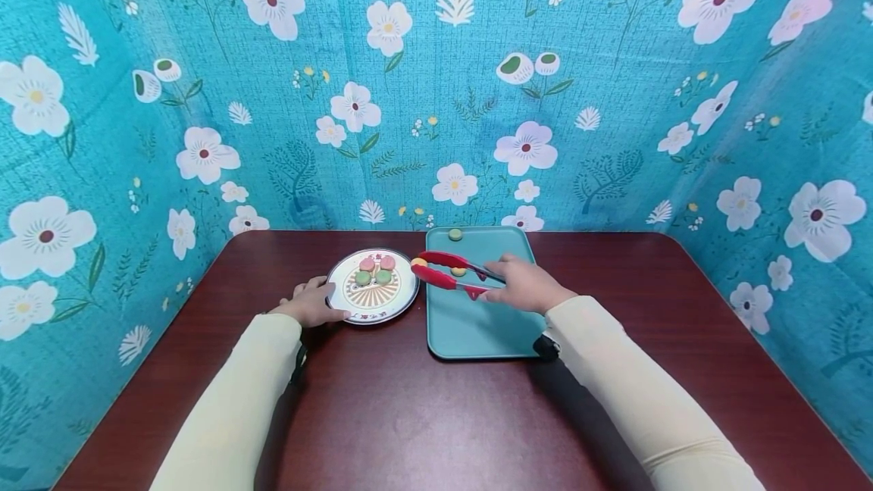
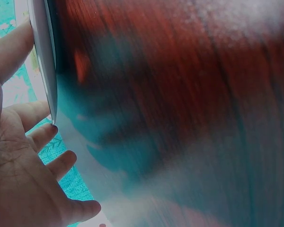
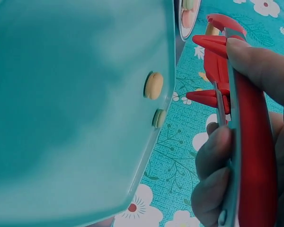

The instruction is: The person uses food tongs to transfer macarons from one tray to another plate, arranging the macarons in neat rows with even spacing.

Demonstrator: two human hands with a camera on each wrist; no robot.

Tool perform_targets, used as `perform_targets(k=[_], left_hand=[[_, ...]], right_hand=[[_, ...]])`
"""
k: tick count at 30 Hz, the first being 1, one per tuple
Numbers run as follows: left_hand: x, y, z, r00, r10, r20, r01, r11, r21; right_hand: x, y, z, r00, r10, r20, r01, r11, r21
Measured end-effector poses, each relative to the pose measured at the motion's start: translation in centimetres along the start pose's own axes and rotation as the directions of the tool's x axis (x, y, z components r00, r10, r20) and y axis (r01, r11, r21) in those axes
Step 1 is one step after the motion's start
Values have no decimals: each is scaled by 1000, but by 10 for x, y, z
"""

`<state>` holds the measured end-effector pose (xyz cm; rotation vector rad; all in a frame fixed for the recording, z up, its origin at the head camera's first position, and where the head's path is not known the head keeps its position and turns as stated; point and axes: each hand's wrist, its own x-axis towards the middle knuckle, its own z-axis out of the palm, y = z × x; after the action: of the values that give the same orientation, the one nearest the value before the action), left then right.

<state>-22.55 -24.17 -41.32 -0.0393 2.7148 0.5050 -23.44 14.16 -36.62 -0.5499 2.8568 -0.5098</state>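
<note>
My left hand [image 1: 314, 304] touches the left rim of a round white plate [image 1: 385, 314] with thumb and fingertips. In the left wrist view its fingers are spread and fairly straight against the plate's edge [image 2: 45, 61]. Two pink macarons [image 1: 387, 263] and two green macarons [image 1: 384, 277] sit on the plate. My right hand [image 1: 528, 284] grips red-tipped tongs [image 1: 453, 260]. Between the tong tips is a yellow macaron [image 1: 419, 262], held above the gap between plate and tray. A yellow macaron [image 3: 154, 86] and a green macaron [image 3: 159, 118] lie on the teal tray [image 1: 477, 332].
The plate and tray stand side by side on a dark red-brown wooden table [image 1: 395, 415]. Behind and at both sides hangs a teal floral cloth [image 1: 409, 97]. The tray's far edge lies close to the back cloth.
</note>
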Motion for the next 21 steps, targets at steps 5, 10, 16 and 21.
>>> perform_targets(k=[5,10,16,21], left_hand=[[0,0,0,1000,-1,-2,1,1000,0],[0,0,1,1000,0,1,0,1000,-2],[-1,0,-1,1000,7,3,-7,1000,-6],[-2,1,-3,1000,4,6,-4,1000,-12]], right_hand=[[0,-3,0,1000,-29,-3,29,1000,-5],[1,-7,1,999,-38,-2,38,999,6],[2,-13,1,1000,-29,-7,29,1000,11],[2,-19,0,999,-31,-14,31,999,19]])
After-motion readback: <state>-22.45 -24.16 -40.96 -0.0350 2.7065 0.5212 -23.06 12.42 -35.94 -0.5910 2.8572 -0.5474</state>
